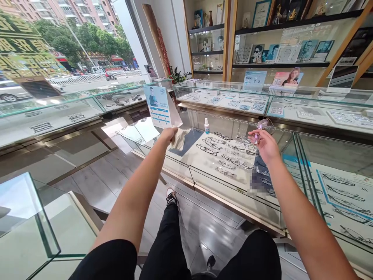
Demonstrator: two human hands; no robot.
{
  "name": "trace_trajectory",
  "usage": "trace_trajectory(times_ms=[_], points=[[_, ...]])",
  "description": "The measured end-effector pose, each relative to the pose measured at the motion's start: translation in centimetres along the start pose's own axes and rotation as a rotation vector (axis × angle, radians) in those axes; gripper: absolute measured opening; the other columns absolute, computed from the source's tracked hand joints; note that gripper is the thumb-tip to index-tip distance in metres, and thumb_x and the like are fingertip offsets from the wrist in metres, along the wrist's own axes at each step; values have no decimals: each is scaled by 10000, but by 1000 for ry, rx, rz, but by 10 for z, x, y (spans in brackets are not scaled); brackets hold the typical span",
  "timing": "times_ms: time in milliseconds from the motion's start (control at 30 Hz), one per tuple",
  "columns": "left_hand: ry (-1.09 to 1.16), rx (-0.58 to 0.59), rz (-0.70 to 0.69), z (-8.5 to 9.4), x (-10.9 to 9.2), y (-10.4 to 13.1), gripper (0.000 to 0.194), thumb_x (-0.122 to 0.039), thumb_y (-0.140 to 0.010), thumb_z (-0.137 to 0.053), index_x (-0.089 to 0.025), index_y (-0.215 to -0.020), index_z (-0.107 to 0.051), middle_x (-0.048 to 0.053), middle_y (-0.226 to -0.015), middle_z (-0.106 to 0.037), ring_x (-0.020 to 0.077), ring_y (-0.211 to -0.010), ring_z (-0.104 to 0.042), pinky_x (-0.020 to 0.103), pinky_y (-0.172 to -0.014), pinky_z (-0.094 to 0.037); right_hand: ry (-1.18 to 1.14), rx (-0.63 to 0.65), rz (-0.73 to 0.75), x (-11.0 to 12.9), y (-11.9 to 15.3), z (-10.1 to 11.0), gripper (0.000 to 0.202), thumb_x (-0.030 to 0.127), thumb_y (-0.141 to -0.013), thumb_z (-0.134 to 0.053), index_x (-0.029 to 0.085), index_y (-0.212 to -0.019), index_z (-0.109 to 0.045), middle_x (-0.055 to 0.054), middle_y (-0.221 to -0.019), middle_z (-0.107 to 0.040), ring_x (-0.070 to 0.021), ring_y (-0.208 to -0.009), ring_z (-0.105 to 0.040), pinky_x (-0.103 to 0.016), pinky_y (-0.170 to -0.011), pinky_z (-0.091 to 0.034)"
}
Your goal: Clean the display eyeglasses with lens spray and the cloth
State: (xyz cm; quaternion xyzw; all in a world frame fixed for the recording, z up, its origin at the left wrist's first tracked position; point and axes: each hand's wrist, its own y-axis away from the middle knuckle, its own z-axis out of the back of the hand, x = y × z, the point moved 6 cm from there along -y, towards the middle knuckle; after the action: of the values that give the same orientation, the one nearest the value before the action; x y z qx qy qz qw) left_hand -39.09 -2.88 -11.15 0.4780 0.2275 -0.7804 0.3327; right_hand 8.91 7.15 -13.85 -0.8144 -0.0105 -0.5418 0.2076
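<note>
My left hand is closed on a cream cloth, which hangs from the fingers over the glass counter near a dark grey mat. Out to the right, my right hand pinches a pair of glasses with thin frames and pinkish reflections on the lenses. The glasses are held up above the counter, tilted. Between the two hands a small white spray bottle with a blue label stands upright on the counter.
A blue and white sign stands behind my left hand, with white papers beside it. Several eyeglass frames lie inside the glass showcase. Another glass case corner juts in at lower left. More showcases line the back.
</note>
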Motion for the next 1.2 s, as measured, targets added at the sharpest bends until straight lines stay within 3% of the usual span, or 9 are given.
trace_trajectory(times_ms=[167,367,500,633,767,933,1200], points=[[248,184,-117,-38,-58,21,86,-285,-944,-608,-222,-905,-564,11,-749,-572,156,-670,-555,278,-643,-478,30,16,11,7,3,-7,272,534,-916,-764,268,-968,-787,-57,-1100,-829,-223,-983,-767,-344,-824,-616],[554,521,-277,-131,-128,82,264,-334,-898,-701,-230,-824,-470,-31,-708,-464,119,-597,-415,235,-568,-351,57,50,25,16,5,-16,293,555,-915,-758,264,-937,-790,-59,-1096,-834,-233,-953,-753,-371,-845,-613],[638,637,-259,-194,-151,117,295,-299,-857,-724,-232,-811,-441,-62,-688,-401,97,-575,-367,207,-563,-342,28,68,7,17,3,-20,302,569,-880,-787,268,-898,-793,-46,-1034,-836,-248,-927,-755,-398,-880,-601],[664,733,-280,-239,-158,140,274,-263,-837,-708,-232,-819,-437,-73,-686,-415,92,-591,-390,202,-581,-384,19,81,13,15,1,-19,274,535,-887,-784,263,-879,-823,-46,-1002,-833,-239,-888,-736,-392,-892,-574],[672,784,-353,-258,-147,150,261,-323,-879,-680,-232,-834,-439,-71,-688,-427,100,-615,-402,209,-592,-389,7,82,8,12,-1,-17,250,494,-906,-756,262,-866,-840,-50,-986,-832,-240,-903,-718,-376,-866,-549],[654,864,-391,-263,-131,153,354,-460,-879,-722,-233,-859,-451,-68,-722,-436,108,-655,-418,219,-630,-424,77,-27,108,18,-4,-7,210,437,-908,-718,276,-860,-844,-34,-1007,-827,-257,-1052,-689,-371,-942,-513],[667,1048,-445,-269,-132,174,494,-579,-852,-789,-235,-873,-435,-68,-746,-429,110,-664,-403,217,-627,-382,152,-210,143,22,-8,12,236,488,-857,-742,272,-842,-837,-34,-1165,-799,-293,-1262,-659,-378,-1017,-494]])
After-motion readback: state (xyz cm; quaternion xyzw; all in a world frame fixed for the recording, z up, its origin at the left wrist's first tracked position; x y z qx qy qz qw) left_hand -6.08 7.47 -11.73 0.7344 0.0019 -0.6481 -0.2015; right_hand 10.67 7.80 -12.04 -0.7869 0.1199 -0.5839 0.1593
